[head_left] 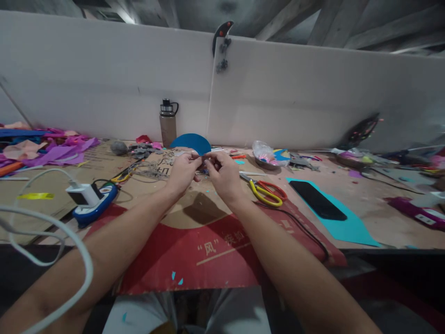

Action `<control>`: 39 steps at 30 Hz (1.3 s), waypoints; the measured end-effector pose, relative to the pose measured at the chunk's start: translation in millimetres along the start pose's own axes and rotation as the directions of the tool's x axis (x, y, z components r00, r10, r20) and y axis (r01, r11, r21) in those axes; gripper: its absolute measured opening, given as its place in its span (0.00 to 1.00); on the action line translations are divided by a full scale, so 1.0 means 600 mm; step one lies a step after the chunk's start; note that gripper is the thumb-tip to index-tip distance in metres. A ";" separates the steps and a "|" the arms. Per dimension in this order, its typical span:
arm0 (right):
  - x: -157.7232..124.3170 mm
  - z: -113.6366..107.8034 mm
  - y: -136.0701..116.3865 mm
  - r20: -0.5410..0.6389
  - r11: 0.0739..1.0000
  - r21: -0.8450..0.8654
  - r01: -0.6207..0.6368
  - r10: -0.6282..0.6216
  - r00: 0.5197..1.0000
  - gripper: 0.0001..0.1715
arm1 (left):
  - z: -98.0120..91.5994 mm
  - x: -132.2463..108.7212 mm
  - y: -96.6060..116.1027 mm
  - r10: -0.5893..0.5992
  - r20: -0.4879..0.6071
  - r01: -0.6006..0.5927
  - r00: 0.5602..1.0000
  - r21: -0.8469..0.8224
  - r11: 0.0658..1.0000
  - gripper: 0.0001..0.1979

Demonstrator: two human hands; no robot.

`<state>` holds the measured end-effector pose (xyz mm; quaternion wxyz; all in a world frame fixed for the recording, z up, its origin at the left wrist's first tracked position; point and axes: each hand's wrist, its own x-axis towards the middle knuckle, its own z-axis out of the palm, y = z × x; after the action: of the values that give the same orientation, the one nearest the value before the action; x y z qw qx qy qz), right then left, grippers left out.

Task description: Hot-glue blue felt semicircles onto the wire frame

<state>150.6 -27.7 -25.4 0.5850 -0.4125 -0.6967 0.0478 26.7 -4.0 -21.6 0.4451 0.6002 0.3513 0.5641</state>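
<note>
My left hand [183,171] and my right hand [224,175] meet above the middle of the cardboard-covered table [194,204]. Both have fingers pinched together on a small dark piece [203,163] between the fingertips; it is too small to name. Just behind the hands lies a blue paper semicircle [191,141]. Yellow-and-red scissors [266,190] lie right of my right hand, apart from it.
A black phone [318,200] rests on a teal sheet [342,218] at right. A white charger on a blue device [92,202] with white cable sits at left. A bottle [168,121] stands by the white partition. Purple paper scraps [52,150] pile far left; a bowl [267,155] sits beyond the scissors.
</note>
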 end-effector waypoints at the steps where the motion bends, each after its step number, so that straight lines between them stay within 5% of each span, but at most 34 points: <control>1: -0.001 0.000 0.001 -0.001 1.000 0.002 -0.013 0.013 1.000 0.09 | 0.000 0.001 0.000 0.000 -0.014 0.000 1.000 -0.013 1.000 0.08; 16: 0.003 -0.009 0.000 -0.033 0.998 -0.025 -0.060 0.060 0.998 0.05 | 0.012 -0.001 0.008 -0.106 0.038 0.113 0.994 -0.333 0.936 0.07; 30: 0.006 -0.007 0.005 -0.041 0.989 0.065 -0.134 0.137 0.990 0.04 | 0.015 -0.007 0.016 -0.078 0.018 0.079 0.997 -0.364 0.928 0.07; 39: 0.000 0.003 0.007 0.065 0.977 0.163 -0.140 0.131 0.989 0.07 | 0.000 0.006 0.017 -0.054 -0.111 0.012 0.992 -0.347 0.938 0.07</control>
<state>151.2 -24.2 -28.1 0.5939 -0.4071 -0.6760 0.1570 26.5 -4.6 -10.8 0.5313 0.4721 0.2827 0.6441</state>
